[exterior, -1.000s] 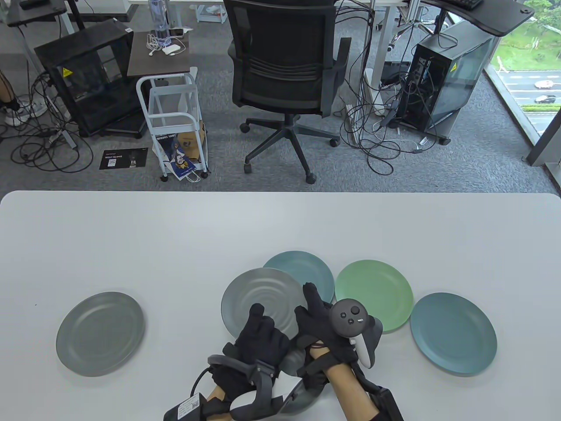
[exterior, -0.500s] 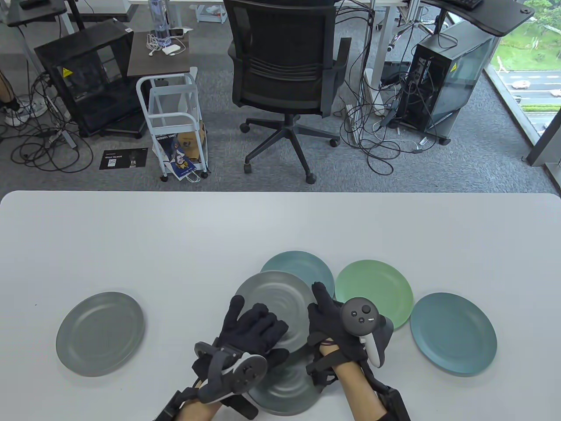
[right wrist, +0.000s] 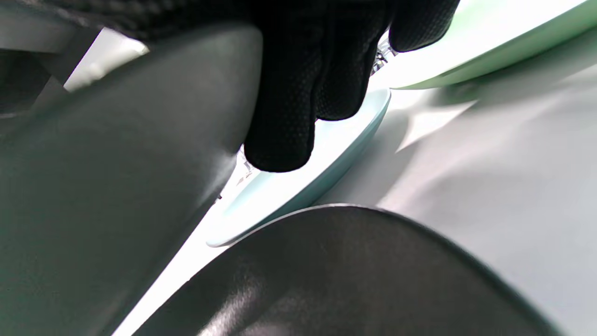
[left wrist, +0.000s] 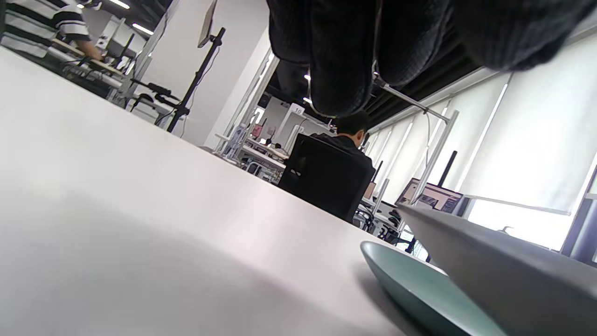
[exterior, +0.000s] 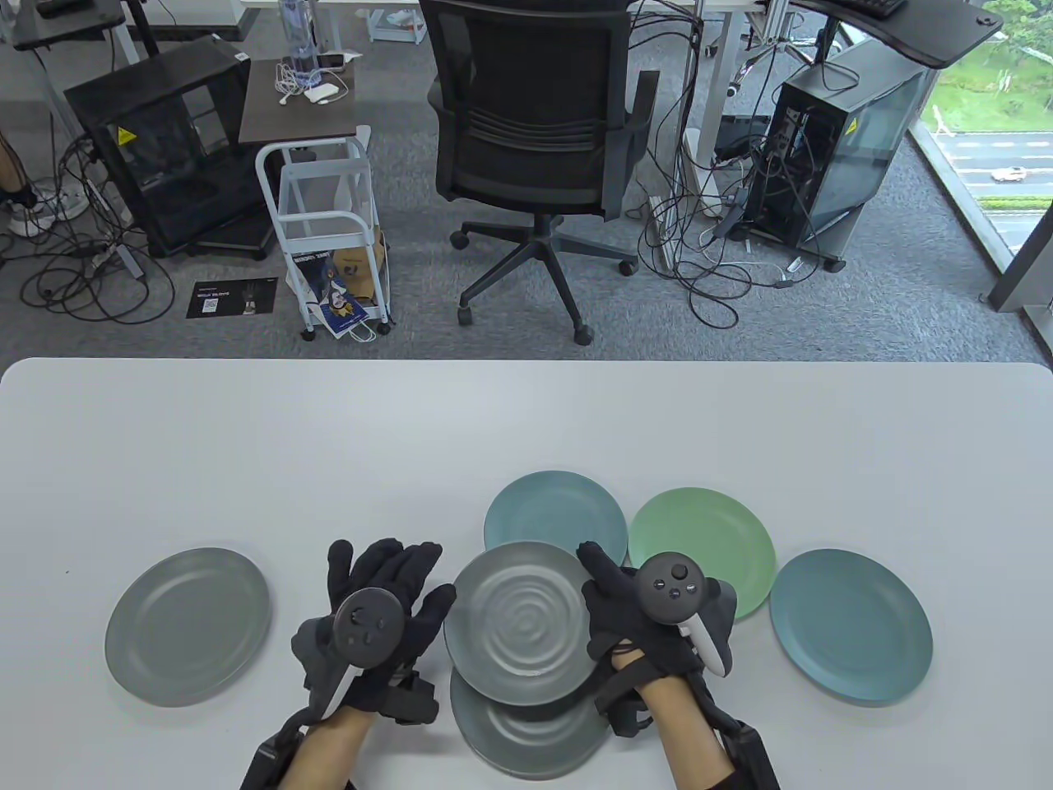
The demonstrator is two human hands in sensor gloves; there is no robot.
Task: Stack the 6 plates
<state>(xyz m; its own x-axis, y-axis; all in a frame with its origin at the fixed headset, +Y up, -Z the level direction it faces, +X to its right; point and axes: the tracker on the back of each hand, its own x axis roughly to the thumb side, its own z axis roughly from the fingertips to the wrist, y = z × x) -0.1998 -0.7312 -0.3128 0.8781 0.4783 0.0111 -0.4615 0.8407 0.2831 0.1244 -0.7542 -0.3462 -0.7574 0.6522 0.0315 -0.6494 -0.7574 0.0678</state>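
Note:
My right hand (exterior: 599, 586) grips the right rim of a grey ringed plate (exterior: 517, 623) and holds it tilted above a darker grey plate (exterior: 526, 736) near the table's front edge. In the right wrist view my fingers (right wrist: 289, 93) lie under the held plate (right wrist: 116, 186), over the darker plate (right wrist: 350, 280). My left hand (exterior: 385, 569) is open with fingers spread, just left of the held plate and off it. The other plates lie flat: a light teal one (exterior: 553, 508), a green one (exterior: 706, 553), a blue-teal one (exterior: 851, 627) and a grey one (exterior: 187, 625).
The white table (exterior: 329, 444) stretches back to its far edge. A black office chair (exterior: 535, 123) and a white cart (exterior: 329, 222) stand on the floor beyond it. In the left wrist view the held plate's rim (left wrist: 503, 270) shows at the right.
My left hand has let go of the grey ringed plate and moved left. My right hand has brought that plate nearer, over the darker plate at the front edge.

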